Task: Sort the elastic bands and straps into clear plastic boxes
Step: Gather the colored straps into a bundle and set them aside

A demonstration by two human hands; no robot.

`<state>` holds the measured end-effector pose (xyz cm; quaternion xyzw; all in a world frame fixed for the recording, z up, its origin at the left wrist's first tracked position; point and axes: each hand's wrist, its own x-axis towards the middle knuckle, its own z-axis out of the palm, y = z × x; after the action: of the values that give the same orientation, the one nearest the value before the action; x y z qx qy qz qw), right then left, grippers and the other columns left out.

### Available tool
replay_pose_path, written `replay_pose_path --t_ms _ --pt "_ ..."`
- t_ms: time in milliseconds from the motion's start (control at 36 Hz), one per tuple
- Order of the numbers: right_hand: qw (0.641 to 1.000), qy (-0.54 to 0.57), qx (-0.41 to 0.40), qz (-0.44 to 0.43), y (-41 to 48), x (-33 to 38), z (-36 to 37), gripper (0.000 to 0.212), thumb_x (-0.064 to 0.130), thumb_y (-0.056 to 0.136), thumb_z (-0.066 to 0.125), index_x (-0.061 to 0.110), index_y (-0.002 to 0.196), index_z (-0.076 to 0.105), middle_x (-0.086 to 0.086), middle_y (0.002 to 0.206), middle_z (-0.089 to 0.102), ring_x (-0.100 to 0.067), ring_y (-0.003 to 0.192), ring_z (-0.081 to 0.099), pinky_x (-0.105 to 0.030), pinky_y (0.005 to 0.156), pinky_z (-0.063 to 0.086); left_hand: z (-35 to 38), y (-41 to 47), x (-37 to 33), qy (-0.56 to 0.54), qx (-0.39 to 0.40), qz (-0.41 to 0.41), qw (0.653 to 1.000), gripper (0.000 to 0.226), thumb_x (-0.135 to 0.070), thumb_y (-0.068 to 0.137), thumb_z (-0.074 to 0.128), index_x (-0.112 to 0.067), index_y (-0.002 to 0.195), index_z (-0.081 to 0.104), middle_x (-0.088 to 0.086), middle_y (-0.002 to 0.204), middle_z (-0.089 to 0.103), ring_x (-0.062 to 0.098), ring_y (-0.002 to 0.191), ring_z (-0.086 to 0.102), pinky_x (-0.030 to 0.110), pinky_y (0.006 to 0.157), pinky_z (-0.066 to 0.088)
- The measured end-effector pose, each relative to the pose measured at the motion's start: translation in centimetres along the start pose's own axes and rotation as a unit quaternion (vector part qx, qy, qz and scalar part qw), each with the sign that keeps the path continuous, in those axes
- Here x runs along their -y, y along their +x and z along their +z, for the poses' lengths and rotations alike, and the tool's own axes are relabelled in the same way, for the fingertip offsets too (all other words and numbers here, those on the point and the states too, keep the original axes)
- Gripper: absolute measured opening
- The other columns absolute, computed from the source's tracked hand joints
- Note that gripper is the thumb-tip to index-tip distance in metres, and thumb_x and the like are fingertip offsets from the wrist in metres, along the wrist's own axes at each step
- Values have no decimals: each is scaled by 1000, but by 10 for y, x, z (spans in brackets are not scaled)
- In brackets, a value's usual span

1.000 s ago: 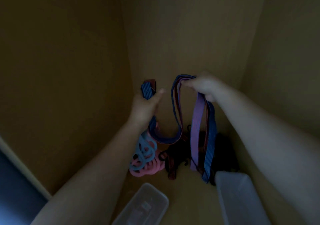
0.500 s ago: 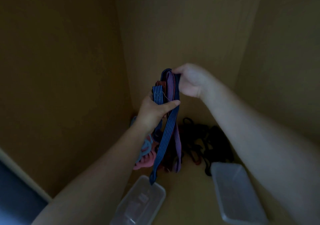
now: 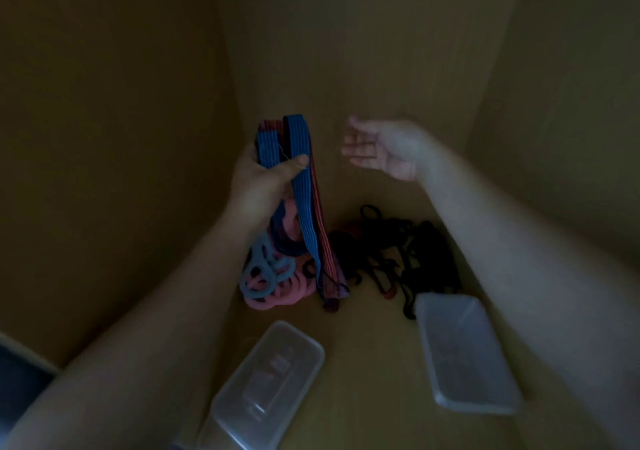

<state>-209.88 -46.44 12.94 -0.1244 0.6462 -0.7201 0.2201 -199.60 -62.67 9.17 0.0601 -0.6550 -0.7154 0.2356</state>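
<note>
Dim brown walls (image 3: pixel 104 120) stand around the wooden floor (image 3: pixel 367 380). The left hand (image 3: pixel 258 179) clenches the folded blue and red straps (image 3: pixel 303 193), lifted above the pink bands (image 3: pixel 277 299). The right hand (image 3: pixel 384 151) is spread, empty. I think the hanging ends may snag the black cords (image 3: pixel 426 252) beside the clear boxes (image 3: pixel 464 356).

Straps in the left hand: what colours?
Mainly a blue strap, with a red-striped strap behind; head view.

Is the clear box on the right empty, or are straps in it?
Looks empty: the right box shows only its bare bottom in the dim light; the black straps lie outside its rim.
</note>
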Motion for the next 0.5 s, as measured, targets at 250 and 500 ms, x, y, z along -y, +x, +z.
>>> replay_pose_path --t_ms 250,500 --pt "909 -411 -14 66 11 -109 -62 18 8 93 58 0 108 66 -15 95 68 -23 80 62 -26 67 50 -12 10 14 41 -33 1 999 38 -7 83 71 -6 117 55 -2 93 64 4 67 62 15 52 47" --pt "717 -669 169 101 17 -208 -63 17 21 88 64 6 78 64 -11 83 65 -25 78 63 -36 73 52 -17 10 25 38 -45 -6 998 33 -4 84 69 -8 113 54 -1 92 64 3 65 66 16 50 49"
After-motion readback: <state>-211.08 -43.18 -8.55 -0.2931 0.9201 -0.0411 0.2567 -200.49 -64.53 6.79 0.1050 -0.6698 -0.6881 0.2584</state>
